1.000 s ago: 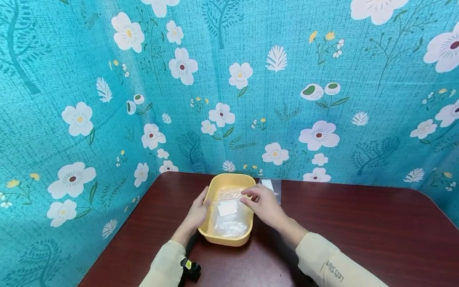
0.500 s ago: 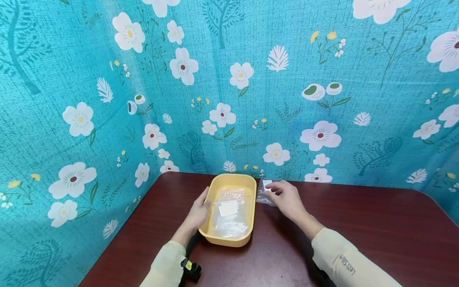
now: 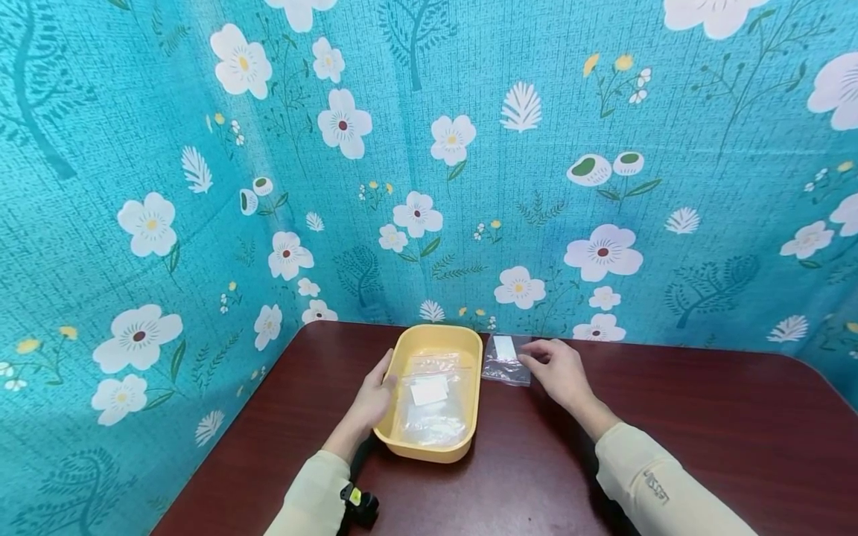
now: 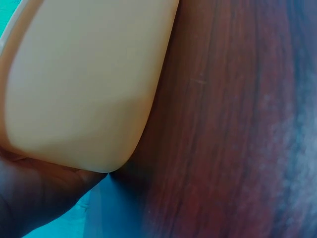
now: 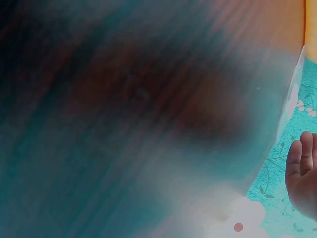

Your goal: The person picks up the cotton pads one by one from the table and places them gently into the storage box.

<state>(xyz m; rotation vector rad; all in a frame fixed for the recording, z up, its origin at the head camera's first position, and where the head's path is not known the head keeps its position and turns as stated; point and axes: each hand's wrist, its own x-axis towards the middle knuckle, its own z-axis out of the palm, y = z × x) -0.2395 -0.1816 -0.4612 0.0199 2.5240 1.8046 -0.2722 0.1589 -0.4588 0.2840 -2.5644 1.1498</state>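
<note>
My left hand (image 3: 373, 398) grips the left side of a yellow rectangular tray (image 3: 402, 350), its thumb over the rim. In the left wrist view that hand (image 4: 44, 196) lies against the outside of the tray (image 4: 84, 89). Inside the tray lies a clear zip bag (image 3: 432, 428) with a white label, over another clear bag at the back. A second labelled zip bag (image 3: 506, 372) lies flat on the table, right of the tray. Over its right edge hovers my right hand (image 3: 561, 374), fingertips apart and nothing visible between them. In the right wrist view several fingers (image 5: 307, 153) are extended.
The dark reddish-brown table (image 3: 670, 439) extends to both sides. A teal flowered cloth (image 3: 415, 149) hangs behind and to the left. A small black device (image 3: 362, 506) is strapped at the left wrist.
My right hand has moved right, from over the bag in the tray to the right edge of the bag on the table. The left hand and tray stay in place.
</note>
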